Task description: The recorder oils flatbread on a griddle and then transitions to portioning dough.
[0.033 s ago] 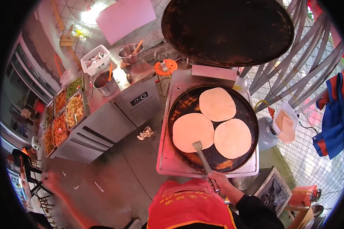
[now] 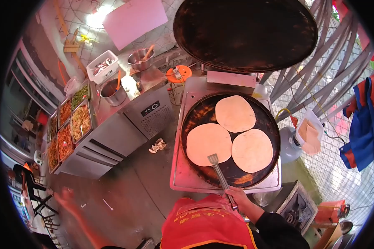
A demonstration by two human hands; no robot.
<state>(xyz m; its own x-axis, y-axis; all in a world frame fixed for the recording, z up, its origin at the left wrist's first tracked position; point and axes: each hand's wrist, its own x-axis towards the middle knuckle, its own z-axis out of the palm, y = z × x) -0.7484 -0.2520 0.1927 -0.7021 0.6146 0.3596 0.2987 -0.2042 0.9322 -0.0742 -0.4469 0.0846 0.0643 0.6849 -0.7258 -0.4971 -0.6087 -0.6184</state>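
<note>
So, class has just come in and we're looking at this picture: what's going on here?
The person's right hand has its grip closed round a metal spatula, whose slotted head overlaps the near part of the leftmost flatbread. Three pale rounds lie side by side on a dark round griddle, its big lid raised behind. The left hand is blurred, stretched out over the floor to the left.

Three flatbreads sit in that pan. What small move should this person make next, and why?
Probably draw the spatula back slightly and ease its blade under the near edge of the left flatbread. The right hand already grips the spatula, and the blade shows over that flatbread near its edge, not beneath it.
</note>
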